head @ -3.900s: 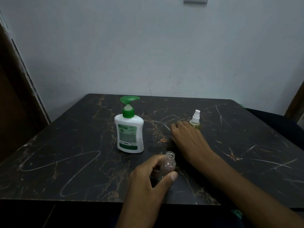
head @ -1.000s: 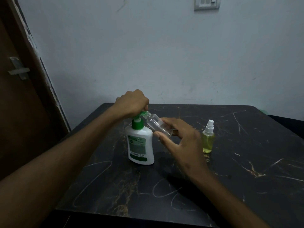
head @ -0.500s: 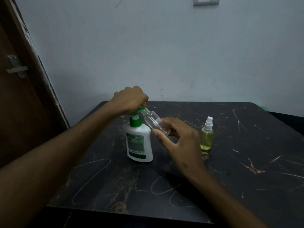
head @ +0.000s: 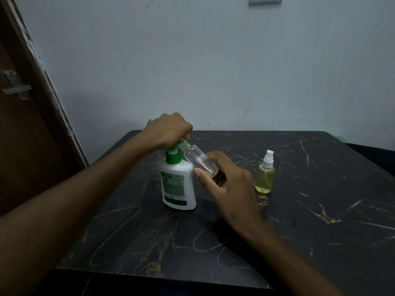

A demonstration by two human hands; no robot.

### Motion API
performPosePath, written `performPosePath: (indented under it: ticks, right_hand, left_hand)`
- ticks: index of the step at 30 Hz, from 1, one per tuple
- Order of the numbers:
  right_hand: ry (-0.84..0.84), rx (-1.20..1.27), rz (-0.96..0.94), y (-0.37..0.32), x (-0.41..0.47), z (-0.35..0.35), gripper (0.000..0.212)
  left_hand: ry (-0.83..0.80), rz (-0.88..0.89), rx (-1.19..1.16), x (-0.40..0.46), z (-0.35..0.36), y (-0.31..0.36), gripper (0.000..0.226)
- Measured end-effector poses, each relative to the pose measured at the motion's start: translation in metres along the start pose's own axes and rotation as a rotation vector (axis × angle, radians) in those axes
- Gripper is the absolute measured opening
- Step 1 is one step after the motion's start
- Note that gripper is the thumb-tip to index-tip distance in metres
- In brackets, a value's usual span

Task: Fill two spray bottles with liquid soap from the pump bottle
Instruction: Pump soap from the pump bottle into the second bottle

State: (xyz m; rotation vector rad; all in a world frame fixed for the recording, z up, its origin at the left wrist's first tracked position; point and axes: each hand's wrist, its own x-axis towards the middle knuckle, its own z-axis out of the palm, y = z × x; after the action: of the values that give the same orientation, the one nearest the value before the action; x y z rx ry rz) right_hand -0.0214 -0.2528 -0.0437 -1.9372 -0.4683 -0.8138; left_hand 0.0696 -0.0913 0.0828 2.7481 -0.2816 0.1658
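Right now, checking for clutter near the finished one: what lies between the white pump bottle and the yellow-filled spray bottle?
In the head view, the right hand holds the tilted clear bottle between the pump bottle and the yellow-filled spray bottle.

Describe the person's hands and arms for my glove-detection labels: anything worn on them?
Nothing worn shows. The left hand and right hand are bare, without gloves, and no rings, watch or bands are visible. Both forearms are uncovered to the frame edge, with no sleeves in view.

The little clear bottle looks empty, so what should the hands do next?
Probably press the pump down. The left hand sits on it, the right hand tilts the clear bottle with its mouth at the spout, and little soap shows inside.
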Motion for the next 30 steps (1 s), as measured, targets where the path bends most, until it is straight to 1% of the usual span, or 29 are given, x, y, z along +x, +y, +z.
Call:
performPosePath:
  ticks: [4,7,10,14,19,23,27,30]
  right_hand:
    - [-0.004,0.0,-0.003,0.001,-0.001,0.0,0.025]
    - [-0.017,-0.012,-0.017,0.002,-0.003,0.0,0.025]
    - [-0.022,-0.031,-0.013,0.003,-0.002,0.0,0.023]
    - [-0.039,-0.065,-0.023,0.006,-0.003,0.0,0.02]
    - [-0.058,-0.098,-0.049,0.009,-0.003,0.002,0.026]
    - [-0.059,-0.11,-0.047,0.012,-0.003,0.004,0.026]
    - [-0.055,-0.1,-0.051,0.013,-0.003,0.006,0.029]
    - [-0.029,-0.084,-0.057,0.013,-0.003,0.006,0.03]
  left_hand:
    - [0.007,-0.004,-0.003,-0.004,-0.006,0.002,0.031]
    - [0.013,-0.002,-0.014,-0.005,-0.011,0.002,0.038]
    - [-0.003,0.031,0.007,-0.003,-0.005,0.002,0.031]
    - [0.012,0.02,0.029,-0.002,-0.003,0.001,0.029]
    - [0.01,0.022,-0.003,-0.006,-0.01,0.005,0.043]
    - [-0.013,0.035,0.001,-0.005,-0.004,0.003,0.032]
    - [-0.017,0.026,0.0,-0.008,-0.009,0.004,0.044]
    - [-0.017,0.018,-0.011,-0.008,-0.012,0.007,0.045]
